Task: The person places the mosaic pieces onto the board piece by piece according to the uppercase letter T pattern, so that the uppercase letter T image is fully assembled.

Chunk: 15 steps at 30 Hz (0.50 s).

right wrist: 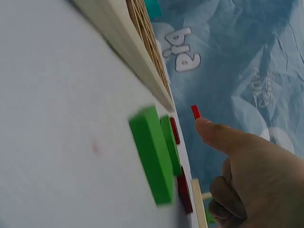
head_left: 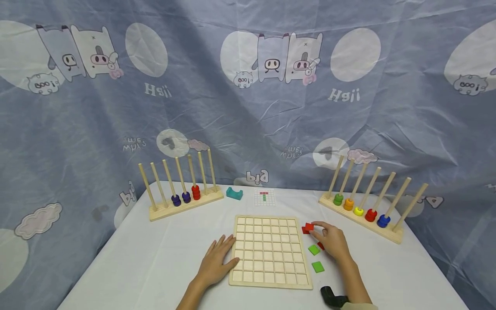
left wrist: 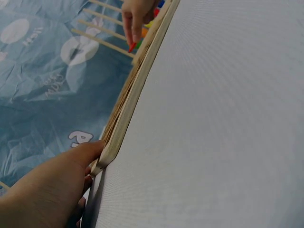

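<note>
Far beyond the wooden grid board (head_left: 270, 285) hangs a blue-grey cloth (head_left: 248, 112) with printed cartoon pigs, and under the board is a white table (head_left: 162, 254). At the board's left edge rests the left hand (head_left: 217, 261), with its fingers extended and its thumb on the rim; it grasps no tile. Just beside the board's upper right corner, the right hand (head_left: 334, 241) has a narrow pinch between thumb and finger, and it holds a red tile (head_left: 309, 226), raised from the table. Two more red tiles (head_left: 305, 230) and two green tiles (head_left: 314, 249) lie to the right of the board. Beyond its far edge is a small pattern card (head_left: 265, 197).

To do this handling well, in my judgement, the pinch should be light and on opposite edges, so that the tile stays level. Left-hand pressure should remain gentle, enough to steady the board.
</note>
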Available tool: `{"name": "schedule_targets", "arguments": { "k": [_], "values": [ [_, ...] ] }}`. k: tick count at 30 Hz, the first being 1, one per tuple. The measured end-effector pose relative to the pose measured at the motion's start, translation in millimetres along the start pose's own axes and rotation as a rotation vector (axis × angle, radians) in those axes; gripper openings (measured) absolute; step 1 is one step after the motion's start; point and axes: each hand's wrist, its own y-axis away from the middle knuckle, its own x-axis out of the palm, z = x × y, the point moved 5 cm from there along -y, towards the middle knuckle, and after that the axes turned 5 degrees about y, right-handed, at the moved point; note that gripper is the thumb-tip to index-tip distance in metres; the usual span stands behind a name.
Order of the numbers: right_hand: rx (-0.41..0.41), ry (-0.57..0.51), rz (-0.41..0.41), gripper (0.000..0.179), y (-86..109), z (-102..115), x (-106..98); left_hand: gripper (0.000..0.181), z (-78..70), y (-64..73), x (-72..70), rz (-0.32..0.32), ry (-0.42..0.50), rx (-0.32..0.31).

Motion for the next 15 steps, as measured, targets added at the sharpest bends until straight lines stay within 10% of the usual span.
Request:
{"name": "schedule_targets", "arguments": {
  "k": [15],
  "values": [
    [-0.073,-0.069,0.091,0.036,9.9,62.7,34.0,0.063,0.5,-0.2,-0.4,0.009,-0.003,-0.005]
  ]
}}
